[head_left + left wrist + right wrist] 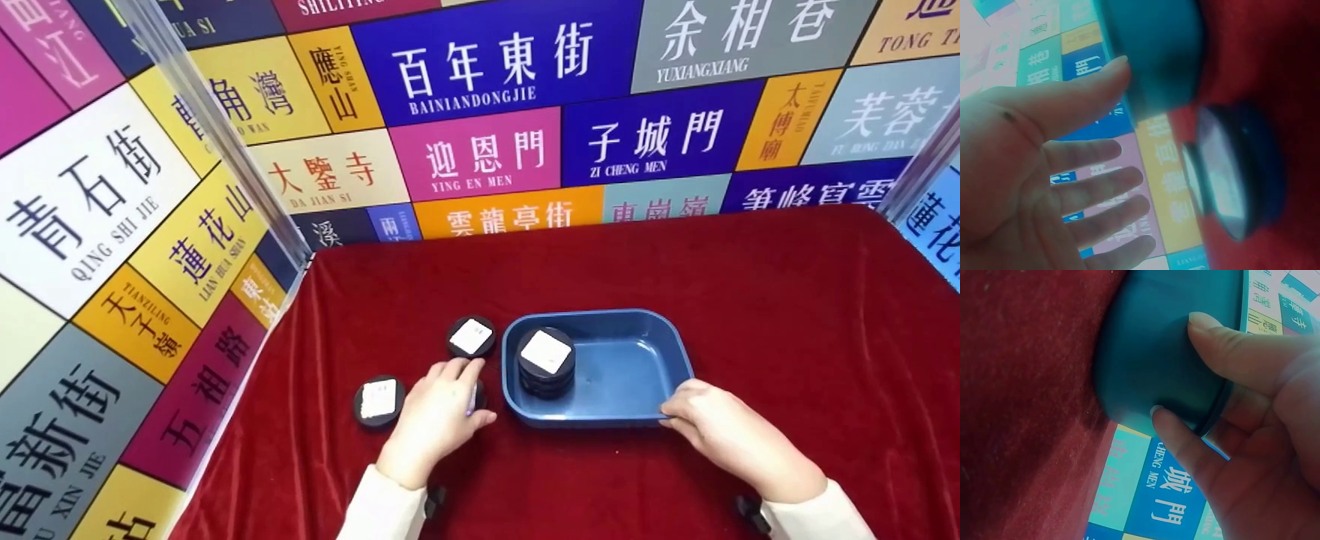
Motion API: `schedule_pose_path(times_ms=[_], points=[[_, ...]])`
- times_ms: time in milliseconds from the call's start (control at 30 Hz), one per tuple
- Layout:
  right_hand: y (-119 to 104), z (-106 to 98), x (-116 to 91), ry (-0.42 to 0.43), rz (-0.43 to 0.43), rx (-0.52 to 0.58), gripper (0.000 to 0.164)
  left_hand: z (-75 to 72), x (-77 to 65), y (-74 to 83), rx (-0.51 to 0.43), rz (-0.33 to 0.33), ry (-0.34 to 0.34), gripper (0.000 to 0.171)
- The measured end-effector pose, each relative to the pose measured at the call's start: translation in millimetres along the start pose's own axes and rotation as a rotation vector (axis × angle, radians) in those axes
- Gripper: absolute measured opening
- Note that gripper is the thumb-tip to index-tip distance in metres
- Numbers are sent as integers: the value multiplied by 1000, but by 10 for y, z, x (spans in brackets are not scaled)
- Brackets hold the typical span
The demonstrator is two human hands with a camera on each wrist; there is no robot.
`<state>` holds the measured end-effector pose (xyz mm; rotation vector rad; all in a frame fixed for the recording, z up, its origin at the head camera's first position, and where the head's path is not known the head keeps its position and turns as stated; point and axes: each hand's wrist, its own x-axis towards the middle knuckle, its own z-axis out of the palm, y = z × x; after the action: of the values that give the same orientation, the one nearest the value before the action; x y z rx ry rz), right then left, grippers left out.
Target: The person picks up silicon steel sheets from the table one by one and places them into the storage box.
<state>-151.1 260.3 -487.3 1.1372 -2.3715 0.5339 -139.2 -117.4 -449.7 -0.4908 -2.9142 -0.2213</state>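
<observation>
A blue rectangular plastic tub (630,375) stands on the red cloth. My right hand (724,431) holds its near right corner; in the right wrist view the thumb (1224,349) lies against the tub's outer wall, with other fingers curled at the rim. Inside the tub, at its left, is a stack of round black discs (546,358), the top one with a white label. My left hand (442,405) hovers with spread fingers over a labelled disc (480,397), mostly hidden beneath it. The left wrist view shows the palm holding nothing, with blurred discs (1235,174) beyond the fingertips.
Two more black discs with white labels lie left of the tub, a far disc (471,337) and a left disc (377,402). Red velvet cloth (570,480) covers the table. Colourful sign-printed walls (487,150) rise behind and at the sides.
</observation>
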Motion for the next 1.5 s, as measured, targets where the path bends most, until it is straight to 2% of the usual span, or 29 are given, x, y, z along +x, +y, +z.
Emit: schedule_pose_path(times_ms=[200,467,900,1133,1500], points=[[-5,-7,-4,-2,13,7,23,73,-5,-106,-48,-81,-80,79],[-2,2,-2,4,0,16,24,150,-11,-207,-83,-133,-128,78],[0,14,4,18,-10,18,22,233,18,-246,-115,-171,-194,81],[-14,14,8,-9,13,3,22,266,2,-235,-133,-188,-228,81],[-32,-30,11,-31,34,-18,21,304,47,-184,-125,-180,-220,79]])
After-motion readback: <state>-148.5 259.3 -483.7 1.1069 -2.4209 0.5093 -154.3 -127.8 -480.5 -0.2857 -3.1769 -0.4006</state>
